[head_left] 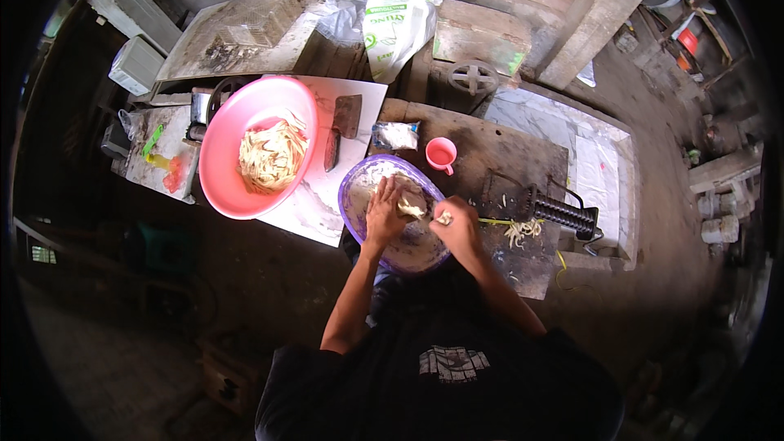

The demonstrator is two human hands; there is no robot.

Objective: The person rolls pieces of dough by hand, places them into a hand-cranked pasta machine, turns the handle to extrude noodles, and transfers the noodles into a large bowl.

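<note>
wood table (506, 155) rough, dark | pink basin (233, 147) round plastic, full of pale strips | purple bowl (359, 196) at table edge near you, could tip if you lean on it | left hand (382, 216) flat, open inside bowl | right hand (457, 224) pinching pale piece (443, 217) at rim; slippery, may drop

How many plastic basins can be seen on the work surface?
2. The pink basin with pale strips sits on the left; the purple basin lies under both hands. Others may be hidden elsewhere.
</note>
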